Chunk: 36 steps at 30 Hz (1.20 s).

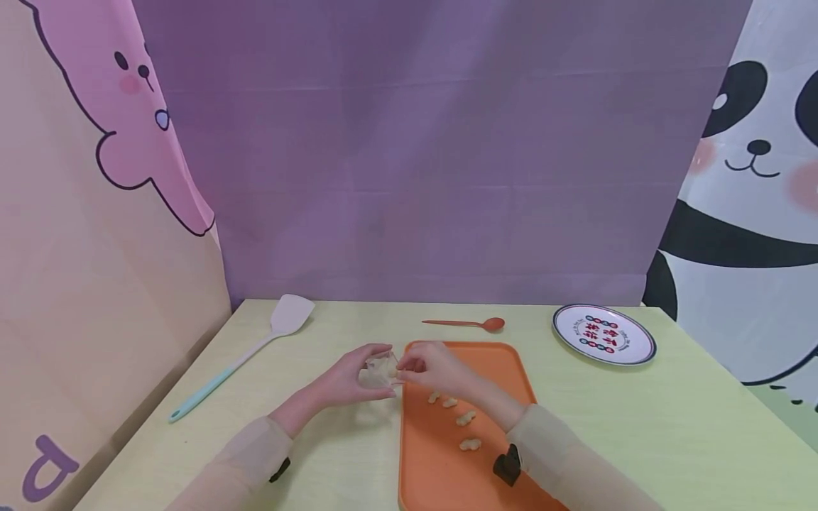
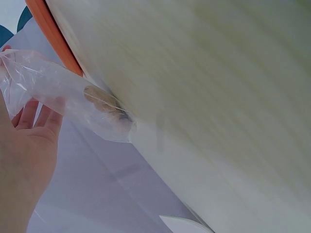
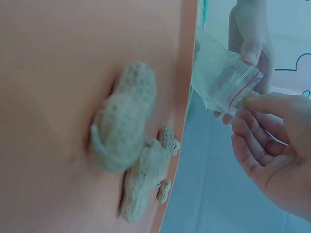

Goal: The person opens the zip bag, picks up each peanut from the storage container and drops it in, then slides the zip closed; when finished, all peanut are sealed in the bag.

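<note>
While the left hand (image 1: 348,376) holds a clear zip bag (image 2: 73,99) between thumb and fingers, the right hand (image 1: 441,367) pinches a peanut (image 1: 393,371) at its mouth. More peanuts (image 1: 466,419) lie on the orange tray (image 1: 441,479).

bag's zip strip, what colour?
Red: the strip along the mouth of the clear bag shows best in the right wrist view.

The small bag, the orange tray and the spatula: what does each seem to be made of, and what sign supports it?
Small bag: thin, glossy plastic film; see-through, creased, with bright glints.
Orange tray: probably moulded plastic; even colour, rounded corners, smooth raised rim.
Spatula: perhaps silicone or plastic; pale head, mint-coloured handle, no metallic shine.
</note>
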{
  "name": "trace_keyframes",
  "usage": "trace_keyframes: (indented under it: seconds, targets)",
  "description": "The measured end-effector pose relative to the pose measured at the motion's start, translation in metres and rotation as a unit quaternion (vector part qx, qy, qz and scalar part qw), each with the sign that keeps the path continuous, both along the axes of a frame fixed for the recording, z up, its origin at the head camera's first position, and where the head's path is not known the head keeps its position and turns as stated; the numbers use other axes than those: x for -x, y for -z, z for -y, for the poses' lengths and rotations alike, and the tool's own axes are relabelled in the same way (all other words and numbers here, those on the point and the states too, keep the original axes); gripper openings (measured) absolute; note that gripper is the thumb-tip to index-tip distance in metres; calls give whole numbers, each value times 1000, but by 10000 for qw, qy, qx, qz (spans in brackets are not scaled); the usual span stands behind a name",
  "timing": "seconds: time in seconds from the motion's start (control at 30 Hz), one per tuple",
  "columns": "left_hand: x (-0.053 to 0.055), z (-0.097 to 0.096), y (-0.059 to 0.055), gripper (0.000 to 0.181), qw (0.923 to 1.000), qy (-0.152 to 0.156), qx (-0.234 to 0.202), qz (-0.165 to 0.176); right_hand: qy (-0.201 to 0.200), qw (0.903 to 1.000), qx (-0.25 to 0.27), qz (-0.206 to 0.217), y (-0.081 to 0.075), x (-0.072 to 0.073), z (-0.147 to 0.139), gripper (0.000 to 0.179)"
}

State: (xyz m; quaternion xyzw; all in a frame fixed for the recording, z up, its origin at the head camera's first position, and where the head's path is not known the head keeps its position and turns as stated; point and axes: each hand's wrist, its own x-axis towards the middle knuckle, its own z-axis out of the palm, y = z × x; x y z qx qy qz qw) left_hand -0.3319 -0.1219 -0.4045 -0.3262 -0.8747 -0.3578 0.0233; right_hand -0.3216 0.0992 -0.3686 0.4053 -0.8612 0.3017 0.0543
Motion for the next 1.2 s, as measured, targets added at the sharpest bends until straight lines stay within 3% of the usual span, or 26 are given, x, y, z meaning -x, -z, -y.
trace_keyframes:
  seconds: [0.13,0.4,0.63,0.77,0.97,1.03,1.2]
  targets:
    - [-1,-1,-1,78,10000,2,9,23,58,10000,-43,-13,-1,-1,0,12]
    - [-1,-1,-1,78,10000,-5,-1,65,130,9993,19,352,-5,-3,-3,13]
    - [1,0,1,78,10000,-18,1,48,10,9997,80,230,-2,-1,-8,12]
    - [2,-1,1,79,10000,-18,8,33,0,9982,243,547,0,0,-15,9]
    - [1,-1,0,78,10000,-20,9,32,234,9973,341,614,6,2,-27,10]
    - [1,-1,0,78,10000,-12,9,30,302,9980,262,492,8,3,-32,13]
    - [1,-1,2,77,10000,-3,40,27,501,9965,-40,670,13,4,-43,20]
